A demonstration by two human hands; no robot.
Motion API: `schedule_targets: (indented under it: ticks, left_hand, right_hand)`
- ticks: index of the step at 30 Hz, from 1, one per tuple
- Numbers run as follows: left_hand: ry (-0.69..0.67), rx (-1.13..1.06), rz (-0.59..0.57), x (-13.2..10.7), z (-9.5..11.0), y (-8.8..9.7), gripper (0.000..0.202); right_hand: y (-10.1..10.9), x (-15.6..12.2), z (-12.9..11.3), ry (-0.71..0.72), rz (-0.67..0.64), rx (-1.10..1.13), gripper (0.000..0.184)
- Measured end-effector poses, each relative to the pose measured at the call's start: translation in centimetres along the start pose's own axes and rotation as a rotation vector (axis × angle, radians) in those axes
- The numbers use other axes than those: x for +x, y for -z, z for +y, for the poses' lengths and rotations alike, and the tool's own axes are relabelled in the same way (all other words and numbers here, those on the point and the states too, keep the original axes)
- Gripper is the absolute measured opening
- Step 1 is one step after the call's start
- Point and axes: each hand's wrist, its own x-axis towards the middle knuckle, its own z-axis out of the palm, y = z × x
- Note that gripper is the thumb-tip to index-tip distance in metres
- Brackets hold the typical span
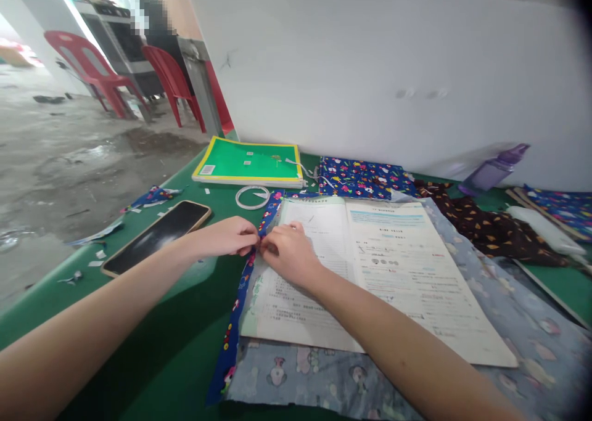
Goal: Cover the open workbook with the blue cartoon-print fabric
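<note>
An open book with printed pages lies on a sheet of patterned fabric, whose pale blue-grey side faces up. Along the book's left edge, a dark blue printed strip of this fabric is folded up. My left hand is closed at that strip, thumb and fingers pinched on it. Close beside it, my right hand rests over the left page, its curled fingertips pinching at the same edge. The fingertips of both hands nearly meet, and what lies between them is partly hidden.
Left of the book are a phone and fabric scraps. Behind it lie a roll of tape, a green book and a blue patterned book. Brown fabric and a purple bottle are at right, by the wall.
</note>
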Motion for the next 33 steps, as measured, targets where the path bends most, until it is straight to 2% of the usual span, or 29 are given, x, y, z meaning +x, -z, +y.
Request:
schedule_targets:
  ticks: [8,12,17,33]
  left_hand:
    - [0.02,0.251,0.209,-2.6,0.8,-1.6,0.028]
    - [0.035,0.32,0.28,-3.4,0.9,-2.2,0.021]
    - [0.051,0.308,0.307,-3.2,0.7,-2.6,0.015]
    - [0.026,0.264,0.364,-2.8,0.3,-3.0,0.015]
  right_hand:
    - [0.0,0.0,0.3,-0.05,0.021,0.064,0.009]
    - [0.0,-0.1,0.1,-0.056,0.046,0.069,0.008]
    - [0.3,-0.1,-0.3,-0.071,0.046,0.121,0.007]
    - [0.2,0.2,-0.5,-0.106,-0.029,0.211,0.009]
